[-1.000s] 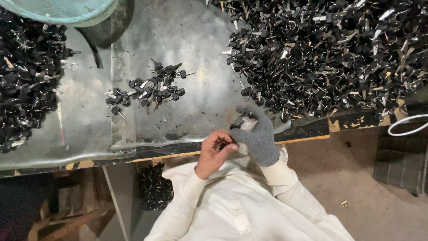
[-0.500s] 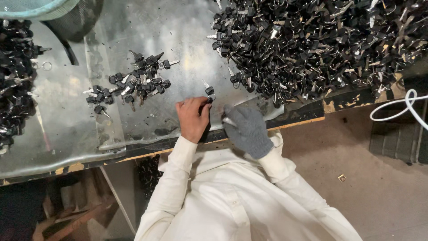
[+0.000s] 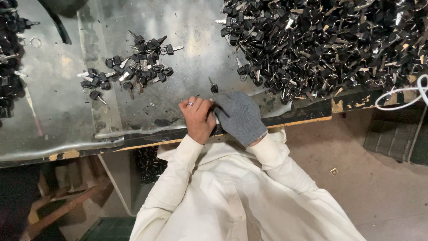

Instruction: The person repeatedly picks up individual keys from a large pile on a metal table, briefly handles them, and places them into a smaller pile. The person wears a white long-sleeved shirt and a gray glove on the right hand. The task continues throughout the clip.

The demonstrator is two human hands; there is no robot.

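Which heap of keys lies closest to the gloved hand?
The big heap at upper right: its near edge almost reaches the gloved right hand; the small cluster lies farther left.

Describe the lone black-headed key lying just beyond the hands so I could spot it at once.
Start at the shiny metal sheet covering the bench, then find the two hands, bare left hand and grey-gloved right hand. Just beyond their fingertips lies one black-headed key, alone, apart from the small cluster and the huge pile.
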